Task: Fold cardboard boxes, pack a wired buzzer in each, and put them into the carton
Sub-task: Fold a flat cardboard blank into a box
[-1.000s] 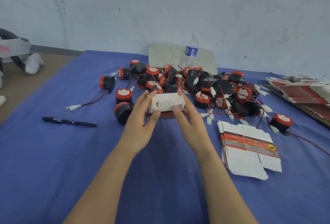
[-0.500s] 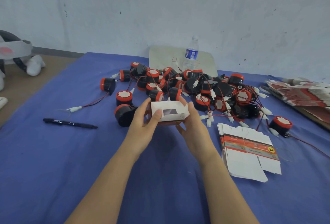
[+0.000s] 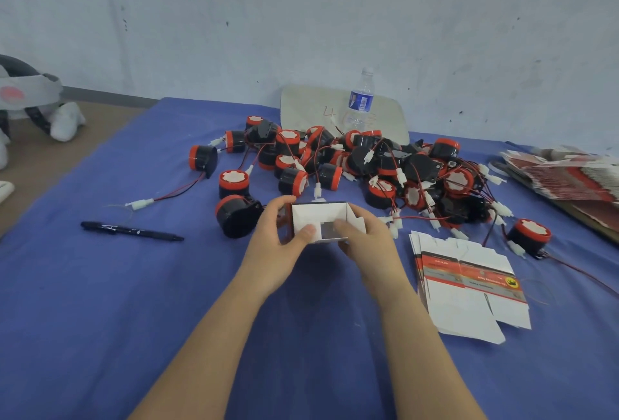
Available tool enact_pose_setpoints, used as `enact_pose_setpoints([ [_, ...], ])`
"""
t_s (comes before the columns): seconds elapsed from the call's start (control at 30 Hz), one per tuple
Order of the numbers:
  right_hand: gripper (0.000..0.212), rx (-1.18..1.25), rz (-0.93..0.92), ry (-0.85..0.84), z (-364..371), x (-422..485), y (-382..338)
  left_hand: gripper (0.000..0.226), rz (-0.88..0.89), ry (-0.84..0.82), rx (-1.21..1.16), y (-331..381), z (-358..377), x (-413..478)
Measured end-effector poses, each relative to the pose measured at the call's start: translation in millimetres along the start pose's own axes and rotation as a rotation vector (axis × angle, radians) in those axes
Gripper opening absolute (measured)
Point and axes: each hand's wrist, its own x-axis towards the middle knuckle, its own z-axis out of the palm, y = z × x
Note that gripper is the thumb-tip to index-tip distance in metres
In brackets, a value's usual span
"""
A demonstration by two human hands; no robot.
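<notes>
Both hands grip one half-folded box (image 3: pixel 318 213) between them, the left hand (image 3: pixel 271 247) curled round its left end and the right hand (image 3: pixel 370 243) round its right, thumbs pressing on the flaps inside the open mouth. Its long axis runs side to side, mouth turned toward the person, with the buzzer pile (image 3: pixel 361 165) just beyond. One buzzer (image 3: pixel 236 218) lies just beside the left hand, so that hand looks the nearer to fetch it.

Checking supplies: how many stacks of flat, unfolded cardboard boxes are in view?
2. One white-and-red flat-box stack lies right of the right hand; a larger fanned red-and-white stack sits at the far right edge, partly cropped, so more may be hidden.
</notes>
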Motion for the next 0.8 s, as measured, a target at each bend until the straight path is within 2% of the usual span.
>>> enact_pose_setpoints([
  [0.1,0.027,-0.088,-0.047,0.037,9,0,2,0.043,-0.081,0.083,-0.029,-4,-3,4],
  [0.2,0.023,-0.138,-0.095,0.061,15,-3,3,0.049,-0.138,0.096,-0.012,-6,-7,5],
  [0.33,0.023,-0.078,-0.108,-0.133,10,-6,-1,0.048,-0.095,0.159,0.175,-7,-9,4],
  [0.47,0.019,0.039,-0.077,-0.248,3,-5,-2,0.042,-0.11,0.218,0.158,-7,-12,4],
  [0.6,0.043,-0.012,-0.067,-0.29,3,-3,2,0.046,-0.077,0.205,0.189,-5,-11,3],
  [0.8,0.064,-0.22,-0.041,-0.151,5,1,10,0.056,0.012,0.098,0.185,-4,-2,0],
])
